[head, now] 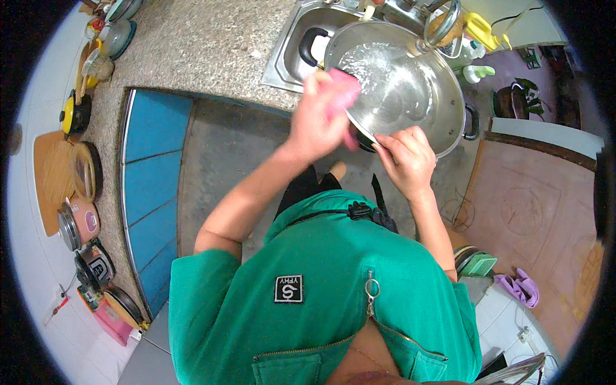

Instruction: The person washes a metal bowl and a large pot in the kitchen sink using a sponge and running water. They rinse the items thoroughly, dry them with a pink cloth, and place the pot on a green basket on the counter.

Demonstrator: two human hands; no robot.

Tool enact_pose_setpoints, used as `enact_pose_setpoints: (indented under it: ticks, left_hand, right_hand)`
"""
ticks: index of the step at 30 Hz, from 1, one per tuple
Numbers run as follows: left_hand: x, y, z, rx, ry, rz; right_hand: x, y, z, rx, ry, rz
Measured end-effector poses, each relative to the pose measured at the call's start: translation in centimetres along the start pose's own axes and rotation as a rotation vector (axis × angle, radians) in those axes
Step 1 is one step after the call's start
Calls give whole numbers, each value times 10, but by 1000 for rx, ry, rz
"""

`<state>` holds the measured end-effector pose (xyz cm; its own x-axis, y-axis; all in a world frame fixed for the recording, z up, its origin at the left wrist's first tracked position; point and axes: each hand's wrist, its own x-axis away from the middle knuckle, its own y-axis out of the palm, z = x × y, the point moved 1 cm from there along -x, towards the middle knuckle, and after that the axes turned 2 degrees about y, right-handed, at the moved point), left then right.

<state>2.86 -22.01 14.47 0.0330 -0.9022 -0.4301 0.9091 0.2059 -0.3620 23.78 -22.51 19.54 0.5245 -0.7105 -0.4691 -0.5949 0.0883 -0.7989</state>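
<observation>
My left hand (317, 115) grips a pink cloth (342, 89), blurred, against a thin item with a pale edge (361, 126). My right hand (409, 161) pinches the lower end of that edge between thumb and fingers. Seen nearly edge-on, the item has something dark beneath it, and its kind cannot be told. Just beyond both hands is a large stainless steel pot (409, 96), with rippling water inside and black side handles (313, 46). It covers much of a steel sink (293, 45), and a curved metal faucet (445, 26) hangs over its rim.
A speckled stone counter (202, 43) runs left above blue cabinet doors (154, 125). Along the left wall are a wooden cutting board (45, 183), a yellow pot (72, 113) and jars. Bottles, including a yellow jug (479, 31), stand behind the sink. A brown panel (524, 202) lies right.
</observation>
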Motion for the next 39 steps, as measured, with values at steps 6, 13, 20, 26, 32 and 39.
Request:
enact_pose_setpoints:
  ticks: [6, 13, 20, 26, 32, 39]
  left_hand:
    - [50, 28, 43, 65, 77, -28]
    - [32, 13, -80, 972, -621, 509]
    - [55, 59, -64, 438, -523, 369]
    - [57, 48, -65, 895, -769, 269]
    - [-2, 36, -104, 530, -538, 183]
    - [118, 67, -108, 640, -767, 14]
  right_hand:
    - [1, 1, 1, -25, 8, -36]
    - [2, -1, -3, -10, 38, -78]
    - [-1, 4, 1, -25, 22, -81]
    - [0, 2, 0, -15, 45, -71]
    - [-2, 4, -3, -28, 35, -106]
    - [-1, 2, -2, -32, 51, -119]
